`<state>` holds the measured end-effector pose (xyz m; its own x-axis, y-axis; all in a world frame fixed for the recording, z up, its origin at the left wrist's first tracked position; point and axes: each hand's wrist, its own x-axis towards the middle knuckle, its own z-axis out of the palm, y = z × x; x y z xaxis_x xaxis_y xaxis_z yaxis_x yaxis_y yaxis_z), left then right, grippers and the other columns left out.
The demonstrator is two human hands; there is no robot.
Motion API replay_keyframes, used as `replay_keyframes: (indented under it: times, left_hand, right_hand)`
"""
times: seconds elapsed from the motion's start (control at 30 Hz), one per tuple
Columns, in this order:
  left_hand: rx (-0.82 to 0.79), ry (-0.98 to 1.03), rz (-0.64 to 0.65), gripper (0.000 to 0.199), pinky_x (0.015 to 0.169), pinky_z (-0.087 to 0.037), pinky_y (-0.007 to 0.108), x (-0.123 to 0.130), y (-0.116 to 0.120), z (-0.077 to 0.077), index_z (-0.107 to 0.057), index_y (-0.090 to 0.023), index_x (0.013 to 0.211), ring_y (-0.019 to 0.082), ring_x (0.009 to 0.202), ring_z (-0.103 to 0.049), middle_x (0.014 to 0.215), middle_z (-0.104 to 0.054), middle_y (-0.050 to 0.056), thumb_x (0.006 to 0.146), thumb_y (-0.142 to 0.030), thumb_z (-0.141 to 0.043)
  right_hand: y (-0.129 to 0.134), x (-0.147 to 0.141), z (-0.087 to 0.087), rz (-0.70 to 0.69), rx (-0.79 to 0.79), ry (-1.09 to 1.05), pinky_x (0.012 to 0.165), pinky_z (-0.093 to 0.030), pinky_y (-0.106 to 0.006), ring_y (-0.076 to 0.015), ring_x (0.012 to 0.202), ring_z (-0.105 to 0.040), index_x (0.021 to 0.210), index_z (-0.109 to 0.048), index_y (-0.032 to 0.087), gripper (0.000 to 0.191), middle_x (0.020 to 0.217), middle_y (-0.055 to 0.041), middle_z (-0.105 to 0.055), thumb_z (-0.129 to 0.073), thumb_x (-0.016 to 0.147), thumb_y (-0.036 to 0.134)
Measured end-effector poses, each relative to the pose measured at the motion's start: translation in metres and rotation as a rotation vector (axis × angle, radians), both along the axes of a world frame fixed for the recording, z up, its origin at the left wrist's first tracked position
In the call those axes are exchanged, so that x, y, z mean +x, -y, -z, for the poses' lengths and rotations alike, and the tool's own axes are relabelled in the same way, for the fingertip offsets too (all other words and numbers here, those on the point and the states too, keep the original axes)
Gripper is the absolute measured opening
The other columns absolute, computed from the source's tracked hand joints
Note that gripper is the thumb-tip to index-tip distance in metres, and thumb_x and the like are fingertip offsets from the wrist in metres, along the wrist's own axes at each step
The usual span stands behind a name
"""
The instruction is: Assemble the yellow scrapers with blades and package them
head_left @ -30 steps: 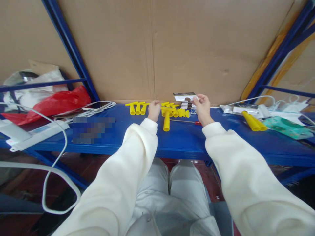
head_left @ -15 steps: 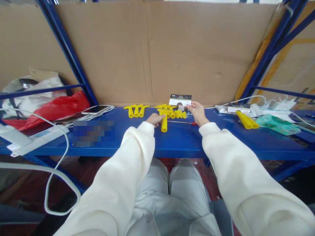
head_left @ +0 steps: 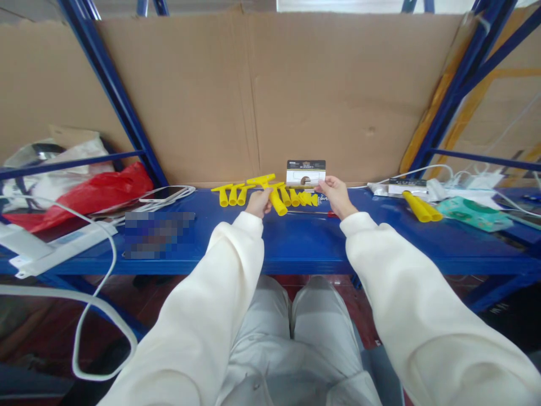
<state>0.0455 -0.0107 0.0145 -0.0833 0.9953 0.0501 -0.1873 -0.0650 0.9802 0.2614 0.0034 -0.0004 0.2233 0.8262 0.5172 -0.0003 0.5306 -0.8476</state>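
Note:
My left hand (head_left: 259,203) is closed on a yellow T-shaped tool (head_left: 277,202), which it holds raised and tilted, its round handle end toward me. My right hand (head_left: 337,194) pinches the right edge of a black and white printed card (head_left: 306,173), held upright near the cardboard. Several more yellow T-shaped tools (head_left: 233,195) lie left of my left hand. Behind the held tool and below the card sit further yellow tools (head_left: 294,197) and small yellow pieces (head_left: 310,199). A thin red-handled tool (head_left: 332,214) lies beneath my right hand.
Two yellow tubes (head_left: 419,207) and a green packet (head_left: 473,214) lie on the right of the blue table (head_left: 304,242). At the left are a phone (head_left: 160,194), a red bag (head_left: 105,189), a white power strip (head_left: 63,245) and cables. Cardboard (head_left: 321,96) stands behind.
My left hand has lifted the yellow tool and tilted it, its crossbar now higher. The card in my right hand appears slightly left and shows more of its front. The view has shifted slightly.

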Motion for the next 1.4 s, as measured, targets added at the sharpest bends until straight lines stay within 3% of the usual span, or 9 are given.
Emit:
replay_keyframes:
  times: [0.17, 0.4, 0.6, 0.73, 0.83, 1.0, 1.17, 1.4]
  left_hand:
    - [0.008, 0.050, -0.125, 0.023, 0.031, -0.016, 0.016, -0.004, -0.004, 0.000, -0.048, -0.018, 0.068, 0.006, 0.027, -0.030, 0.034, -0.030, -0.010, 0.091, -0.017, -0.052]
    - [0.026, 0.143, -0.159, 0.014, 0.035, -0.026, 0.016, -0.005, -0.010, 0.001, -0.052, -0.016, 0.082, 0.005, 0.029, -0.037, 0.043, -0.042, -0.010, 0.095, -0.020, -0.052]
    - [0.003, 0.173, -0.092, 0.016, 0.041, -0.034, 0.017, -0.005, -0.009, 0.000, -0.052, -0.016, 0.083, 0.005, 0.034, -0.045, 0.052, -0.055, -0.005, 0.090, -0.025, -0.064]
    - [-0.019, 0.140, -0.003, 0.018, 0.041, -0.037, 0.018, -0.004, -0.010, 0.001, -0.057, -0.014, 0.076, 0.007, 0.037, -0.049, 0.052, -0.059, 0.000, 0.091, -0.024, -0.060]
    - [-0.028, 0.116, -0.009, 0.018, 0.044, -0.042, 0.020, -0.002, -0.012, 0.003, -0.061, -0.013, 0.078, 0.011, 0.040, -0.054, 0.051, -0.060, 0.002, 0.092, -0.021, -0.053]
    - [-0.002, 0.146, 0.060, 0.014, 0.063, -0.056, 0.030, 0.005, -0.010, 0.008, -0.068, -0.012, 0.092, 0.020, 0.067, -0.071, 0.069, -0.072, 0.007, 0.086, -0.024, -0.063]
    - [0.063, 0.151, 0.196, 0.026, 0.074, -0.059, 0.034, 0.009, 0.000, 0.006, -0.071, -0.013, 0.097, 0.022, 0.078, -0.073, 0.082, -0.076, 0.008, 0.077, -0.029, -0.075]
    - [0.038, 0.238, 0.082, 0.024, 0.066, -0.059, 0.033, 0.008, -0.003, 0.001, -0.066, -0.013, 0.099, 0.021, 0.071, -0.073, 0.078, -0.074, 0.007, 0.090, -0.034, -0.062]
  right_hand:
    - [-0.002, 0.001, -0.001, 0.049, -0.068, 0.017, 0.060, -0.049, -0.022, -0.0079, 0.053, -0.054, 0.069, -0.056, 0.020, 0.025, 0.061, 0.0053, -0.060, -0.074, 0.077, 0.036]
    - [0.002, -0.001, 0.000, -0.062, -0.084, 0.072, 0.053, -0.045, -0.021, -0.0083, 0.050, -0.049, 0.065, -0.055, 0.021, 0.034, 0.053, 0.0056, -0.054, -0.077, 0.074, 0.044]
    - [0.009, -0.006, -0.001, -0.201, -0.128, 0.095, 0.056, -0.049, -0.022, -0.0086, 0.051, -0.053, 0.066, -0.058, 0.020, 0.035, 0.055, 0.0048, -0.057, -0.082, 0.068, 0.045]
    - [0.014, -0.010, 0.000, -0.289, -0.192, 0.115, 0.061, -0.052, -0.023, -0.0101, 0.054, -0.060, 0.063, -0.058, 0.019, 0.035, 0.057, 0.0020, -0.063, -0.085, 0.066, 0.041]
    - [0.017, -0.013, 0.001, -0.346, -0.229, 0.116, 0.065, -0.055, -0.025, -0.0128, 0.060, -0.066, 0.065, -0.060, 0.019, 0.031, 0.064, -0.0011, -0.069, -0.086, 0.067, 0.036]
    - [0.020, -0.016, 0.000, -0.383, -0.261, 0.090, 0.070, -0.057, -0.027, -0.0138, 0.064, -0.069, 0.065, -0.061, 0.018, 0.026, 0.068, -0.0026, -0.072, -0.084, 0.070, 0.029]
    - [0.019, -0.017, 0.002, -0.368, -0.258, 0.062, 0.072, -0.058, -0.029, -0.0141, 0.066, -0.069, 0.064, -0.058, 0.019, 0.027, 0.067, -0.0011, -0.072, -0.084, 0.069, 0.026]
    - [0.019, -0.018, 0.002, -0.373, -0.244, 0.040, 0.076, -0.059, -0.030, -0.0145, 0.072, -0.070, 0.065, -0.060, 0.019, 0.027, 0.074, -0.0015, -0.074, -0.084, 0.069, 0.030]
